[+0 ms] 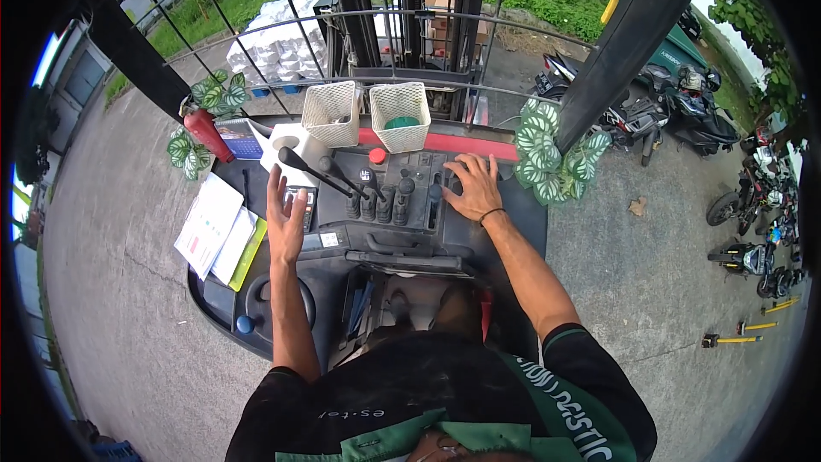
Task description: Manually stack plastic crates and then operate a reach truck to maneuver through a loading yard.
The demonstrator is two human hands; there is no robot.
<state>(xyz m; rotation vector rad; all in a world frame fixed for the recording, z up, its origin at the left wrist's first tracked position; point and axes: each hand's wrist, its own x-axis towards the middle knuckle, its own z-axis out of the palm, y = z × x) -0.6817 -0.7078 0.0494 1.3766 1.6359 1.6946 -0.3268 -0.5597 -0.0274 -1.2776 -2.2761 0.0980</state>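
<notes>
My left hand point(286, 218) is raised open, fingers apart, just left of several black control levers point(368, 201) and beside a dark keypad device point(304, 212). My right hand point(475, 192) is open over the right of the forklift's console, fingers spread and curved beside a small grey knob point(435, 193); whether they touch it I cannot tell. A red button point(377, 156) is behind the levers. The steering wheel's blue knob point(245, 324) is below left of my left hand. Loose papers point(205, 222) lie on the left of the console.
Two white baskets point(398, 104), a fire extinguisher point(209, 135) and leafy plants point(539, 145) border the console. A barred guard point(291, 83) and black mast stand ahead, wrapped white bundles point(265, 43) beyond. Motorcycles point(737, 265) and yellow-handled equipment point(735, 340) are at the right on concrete.
</notes>
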